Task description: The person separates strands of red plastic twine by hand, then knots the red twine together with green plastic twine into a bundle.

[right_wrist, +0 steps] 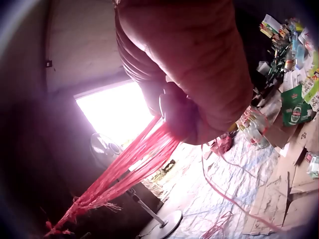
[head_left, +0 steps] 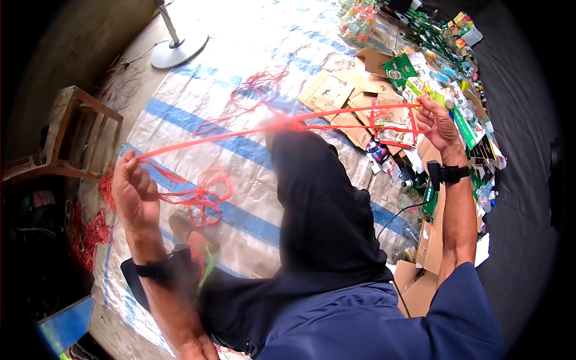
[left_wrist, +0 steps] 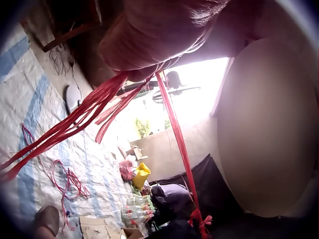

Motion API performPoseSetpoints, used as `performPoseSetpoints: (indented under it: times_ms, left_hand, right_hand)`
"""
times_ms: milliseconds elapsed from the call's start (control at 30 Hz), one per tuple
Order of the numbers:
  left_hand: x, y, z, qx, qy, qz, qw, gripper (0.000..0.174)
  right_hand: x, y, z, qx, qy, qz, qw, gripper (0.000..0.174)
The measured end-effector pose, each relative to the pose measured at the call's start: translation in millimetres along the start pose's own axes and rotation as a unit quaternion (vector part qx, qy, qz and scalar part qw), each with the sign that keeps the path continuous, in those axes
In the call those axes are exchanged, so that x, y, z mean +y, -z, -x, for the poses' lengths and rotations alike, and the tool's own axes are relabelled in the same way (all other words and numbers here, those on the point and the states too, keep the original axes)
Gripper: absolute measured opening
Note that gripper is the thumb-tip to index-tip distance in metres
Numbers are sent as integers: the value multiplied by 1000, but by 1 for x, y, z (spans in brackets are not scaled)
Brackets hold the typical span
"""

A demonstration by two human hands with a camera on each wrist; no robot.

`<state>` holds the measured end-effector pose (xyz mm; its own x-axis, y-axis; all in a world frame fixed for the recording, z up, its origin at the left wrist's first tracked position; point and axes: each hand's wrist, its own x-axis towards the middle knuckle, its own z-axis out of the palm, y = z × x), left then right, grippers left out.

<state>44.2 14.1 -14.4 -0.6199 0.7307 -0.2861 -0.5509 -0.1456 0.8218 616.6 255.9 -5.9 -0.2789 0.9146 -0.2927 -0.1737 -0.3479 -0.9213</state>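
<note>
Navy shirt (head_left: 360, 318), with red twine (head_left: 204, 142) drawn straight between left hand (head_left: 137, 195) and right hand (head_left: 441, 126).

Each hand grips gathered strands; a frayed knot (left_wrist: 199, 219) lies between, above the dark-clad knee (head_left: 318, 180). The fibrous twine is probably light, limp when slack, best gripped bunched. Below: crinkled, blue-striped sheet (head_left: 216, 108).
</note>
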Motion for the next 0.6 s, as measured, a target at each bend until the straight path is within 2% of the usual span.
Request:
performPoseSetpoints:
  times_ms: [67,167,267,333,533,600]
  left_hand:
    - [0,0,0,20,-1,0,1000,22]
    - [0,4,0,-21,-5,-7,1000,23]
    - [0,0,2,-12,-15,-19,1000,22]
    - [-1,-6,3,29,-16,-14,999,23]
    - [-1,-6,4,30,-18,-26,999,20]
    - [-1,-8,5,24,-21,-35,999,20]
  right_hand:
    - [0,-1,0,11,5,3,1000,21]
    - [1,-2,0,23,6,-4,1000,21]
    - [0,-6,1,32,10,-7,999,19]
    - [0,-8,2,39,8,-11,999,19]
    - [2,-5,1,76,19,-20,997,21]
    - [3,-1,0,63,18,-25,998,22]
